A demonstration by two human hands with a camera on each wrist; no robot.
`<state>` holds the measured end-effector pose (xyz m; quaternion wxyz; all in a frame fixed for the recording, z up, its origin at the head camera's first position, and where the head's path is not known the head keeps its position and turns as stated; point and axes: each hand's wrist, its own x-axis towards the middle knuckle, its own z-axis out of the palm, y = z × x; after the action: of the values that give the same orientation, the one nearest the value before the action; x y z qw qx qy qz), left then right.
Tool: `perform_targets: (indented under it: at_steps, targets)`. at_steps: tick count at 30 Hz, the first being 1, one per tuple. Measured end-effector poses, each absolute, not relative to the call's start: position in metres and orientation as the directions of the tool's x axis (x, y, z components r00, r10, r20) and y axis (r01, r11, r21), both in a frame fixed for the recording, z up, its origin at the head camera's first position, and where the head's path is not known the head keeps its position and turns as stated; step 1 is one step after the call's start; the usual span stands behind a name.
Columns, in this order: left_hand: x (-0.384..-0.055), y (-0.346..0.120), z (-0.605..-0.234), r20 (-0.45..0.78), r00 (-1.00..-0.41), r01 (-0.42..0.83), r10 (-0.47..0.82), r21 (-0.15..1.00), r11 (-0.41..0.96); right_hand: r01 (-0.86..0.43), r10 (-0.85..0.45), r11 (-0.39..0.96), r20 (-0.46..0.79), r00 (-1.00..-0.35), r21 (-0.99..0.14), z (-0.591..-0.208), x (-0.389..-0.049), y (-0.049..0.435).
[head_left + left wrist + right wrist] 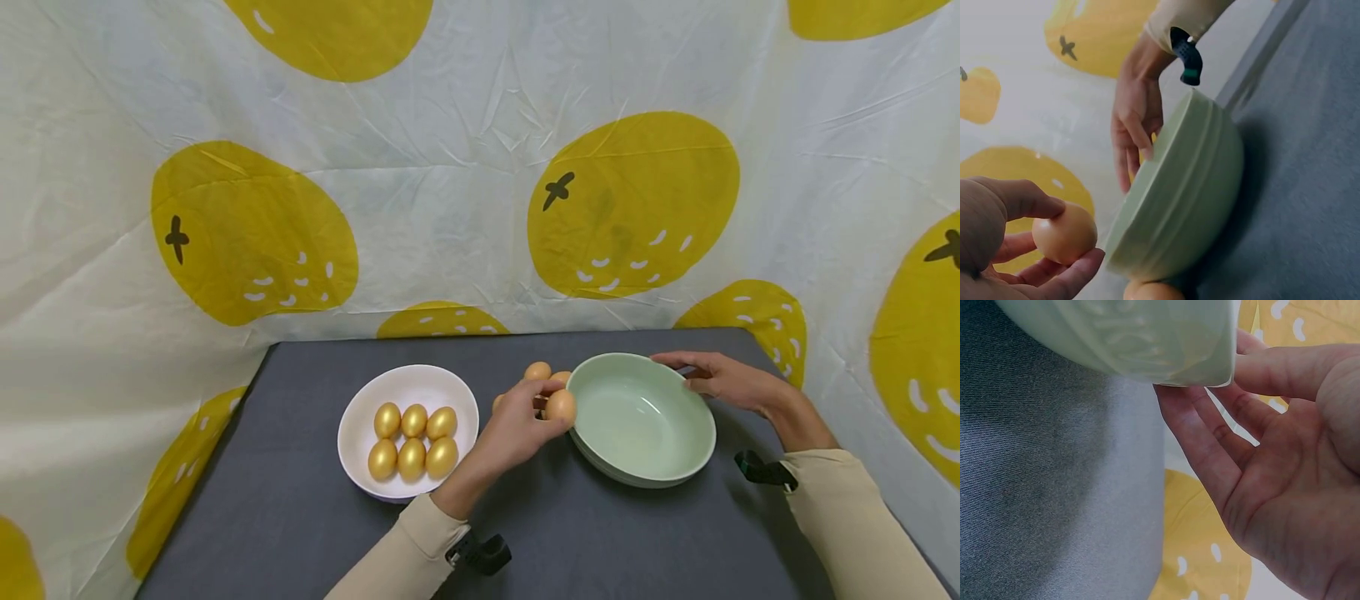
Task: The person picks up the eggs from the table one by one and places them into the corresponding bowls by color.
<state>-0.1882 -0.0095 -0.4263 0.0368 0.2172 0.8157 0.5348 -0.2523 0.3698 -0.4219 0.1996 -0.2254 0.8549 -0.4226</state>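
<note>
A brown egg (560, 407) is pinched between the thumb and fingers of my left hand (517, 425), just outside the left rim of a pale green bowl (637, 421). In the left wrist view the egg (1065, 234) shows clear of the bowl (1179, 194). My right hand (723, 383) holds the bowl's far right rim. The right wrist view has its thumb at the rim and its fingers (1200, 447) against the bowl's side (1147, 344). Inside, the bowl's visible floor is bare. More brown eggs (537, 370) lie behind my left hand, partly hidden.
A white bowl (352, 446) stands to the left with several golden eggs (412, 459) in two rows. The dark grey cloth (300, 517) covers the table. Behind it hangs a white curtain (442, 225) with yellow fruit prints.
</note>
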Motion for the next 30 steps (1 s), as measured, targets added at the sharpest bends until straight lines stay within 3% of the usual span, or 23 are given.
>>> perform_targets:
  at_steps: [21,30]
  targets:
    - [-0.215,0.035,-0.428,0.128,-0.873,0.308,0.470,0.893,0.328,-0.211,-0.526,0.570,-0.155,-0.836,-0.794,-0.419,-0.253,0.366]
    - [-0.227,0.048,-0.432,0.139,-0.832,0.377,0.538,0.852,0.364,-0.189,-0.514,0.572,-0.170,-0.841,-0.798,-0.417,-0.252,0.367]
